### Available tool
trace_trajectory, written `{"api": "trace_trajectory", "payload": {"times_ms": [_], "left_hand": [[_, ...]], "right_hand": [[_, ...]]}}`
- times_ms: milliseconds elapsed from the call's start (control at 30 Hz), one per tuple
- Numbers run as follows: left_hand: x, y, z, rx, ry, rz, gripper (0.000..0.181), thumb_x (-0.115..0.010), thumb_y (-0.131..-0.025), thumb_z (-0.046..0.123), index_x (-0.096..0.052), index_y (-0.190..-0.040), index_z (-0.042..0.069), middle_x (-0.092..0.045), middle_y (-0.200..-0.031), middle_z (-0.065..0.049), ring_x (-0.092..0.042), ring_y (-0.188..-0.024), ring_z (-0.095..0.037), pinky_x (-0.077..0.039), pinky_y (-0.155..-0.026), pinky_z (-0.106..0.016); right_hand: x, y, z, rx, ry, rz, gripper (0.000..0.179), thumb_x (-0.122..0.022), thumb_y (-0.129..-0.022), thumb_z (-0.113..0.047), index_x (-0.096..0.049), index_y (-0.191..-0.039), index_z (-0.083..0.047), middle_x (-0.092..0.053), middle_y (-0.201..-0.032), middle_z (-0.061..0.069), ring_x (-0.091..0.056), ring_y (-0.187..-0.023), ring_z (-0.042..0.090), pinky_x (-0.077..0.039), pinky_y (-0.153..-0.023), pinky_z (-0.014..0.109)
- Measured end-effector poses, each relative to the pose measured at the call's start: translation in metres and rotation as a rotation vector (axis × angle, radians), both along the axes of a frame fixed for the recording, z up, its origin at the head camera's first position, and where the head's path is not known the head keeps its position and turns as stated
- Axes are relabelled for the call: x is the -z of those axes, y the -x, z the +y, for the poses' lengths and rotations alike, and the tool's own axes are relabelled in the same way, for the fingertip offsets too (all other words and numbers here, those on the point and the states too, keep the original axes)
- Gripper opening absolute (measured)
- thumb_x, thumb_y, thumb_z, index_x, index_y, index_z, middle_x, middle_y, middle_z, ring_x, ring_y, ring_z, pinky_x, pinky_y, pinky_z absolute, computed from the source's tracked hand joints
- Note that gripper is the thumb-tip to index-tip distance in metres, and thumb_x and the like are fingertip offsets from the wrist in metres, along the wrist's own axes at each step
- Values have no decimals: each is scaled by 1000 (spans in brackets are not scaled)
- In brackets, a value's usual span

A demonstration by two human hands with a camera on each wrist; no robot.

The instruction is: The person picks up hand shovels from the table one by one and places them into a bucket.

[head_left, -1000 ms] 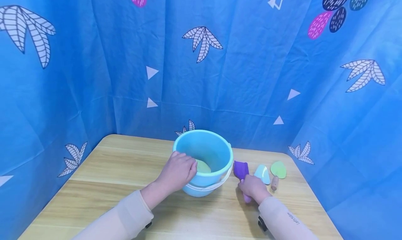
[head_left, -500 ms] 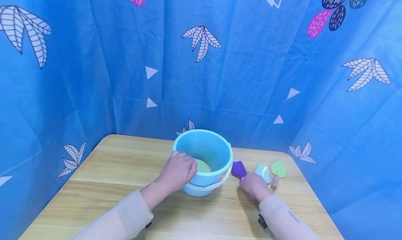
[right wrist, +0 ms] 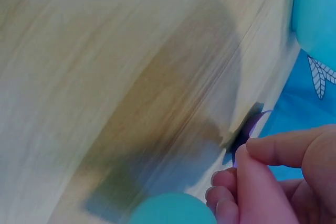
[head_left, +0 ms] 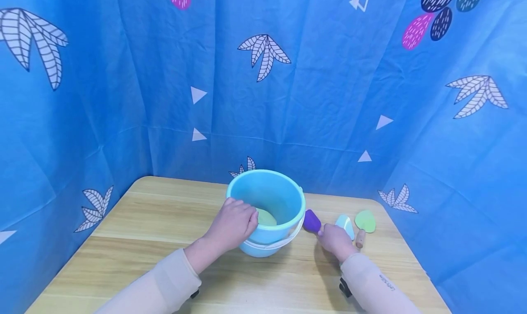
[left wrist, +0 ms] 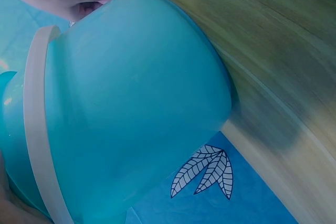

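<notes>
A light blue toy bucket (head_left: 263,193) stands upright on the table, its white handle (head_left: 284,243) hanging down along the front. My left hand (head_left: 232,220) grips the near-left part of its rim, fingers curled over the edge. Right of the bucket, my right hand (head_left: 336,241) holds a purple toy shovel (head_left: 312,220) by its handle, thumb against it. The blade points up-left beside the bucket's wall and its shadow falls on the wood in the right wrist view. Most of the shovel's handle is hidden by the hand. Inside the bucket lies something pale green (head_left: 265,217).
A light blue toy tool (head_left: 345,226) lies just behind my right hand. Farther right rests a green toy shovel (head_left: 365,221) with a brown handle (head_left: 360,239). Blue patterned cloth (head_left: 263,99) surrounds the wooden table (head_left: 173,213) on three sides.
The purple shovel has turned, its blade now tilted and slightly nearer the bucket. My right hand has shifted a little to the right. The left hand and bucket have stayed in place.
</notes>
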State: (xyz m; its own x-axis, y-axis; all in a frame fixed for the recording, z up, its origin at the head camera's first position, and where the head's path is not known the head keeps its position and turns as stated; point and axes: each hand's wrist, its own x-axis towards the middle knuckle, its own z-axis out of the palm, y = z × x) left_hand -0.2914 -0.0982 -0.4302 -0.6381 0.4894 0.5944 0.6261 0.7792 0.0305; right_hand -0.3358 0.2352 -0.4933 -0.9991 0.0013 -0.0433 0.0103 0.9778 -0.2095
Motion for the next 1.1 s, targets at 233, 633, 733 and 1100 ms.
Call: {"api": "trace_trajectory", "payload": {"times_ms": [233, 633, 733, 1100], "left_hand": [[-1, 0, 0, 2, 1, -12, 27, -49, -100, 27, -60, -75, 22, -47, -64, 12, -42, -68, -11, -38, -76, -34], [-1, 0, 0, 2, -4, -2, 27, -49, -99, 26, -59, -75, 22, -46, -64, 13, -42, -67, -10, -37, -76, -34], [-1, 1, 0, 1, -4, 5, 27, -49, -99, 26, -59, -75, 22, -46, -64, 13, -41, -67, -10, -37, -75, -34], [-2, 1, 0, 2, 2, 4, 27, -49, -99, 27, -59, -75, 22, -45, -64, 13, -42, -67, -10, -38, -76, -34]], "right_hand": [[-2, 0, 1, -15, -30, 9, 31, -56, -100, -23, -66, -104, 6, -68, -96, 24, -65, -89, 43, -52, -79, 56], [-15, -5, 4, -25, -26, 16, 28, -59, -99, -22, -66, -104, 5, -68, -91, 18, -64, -78, 32, -52, -80, 52], [-18, -5, 5, -9, -16, 1, 30, -59, -99, -23, -65, -108, 5, -68, -95, 19, -64, -81, 32, -49, -86, 54], [-37, -9, 6, 69, -47, -55, 26, -61, -98, -28, -65, -109, -6, -68, -103, 13, -62, -99, 37, -19, -93, 84]]}}
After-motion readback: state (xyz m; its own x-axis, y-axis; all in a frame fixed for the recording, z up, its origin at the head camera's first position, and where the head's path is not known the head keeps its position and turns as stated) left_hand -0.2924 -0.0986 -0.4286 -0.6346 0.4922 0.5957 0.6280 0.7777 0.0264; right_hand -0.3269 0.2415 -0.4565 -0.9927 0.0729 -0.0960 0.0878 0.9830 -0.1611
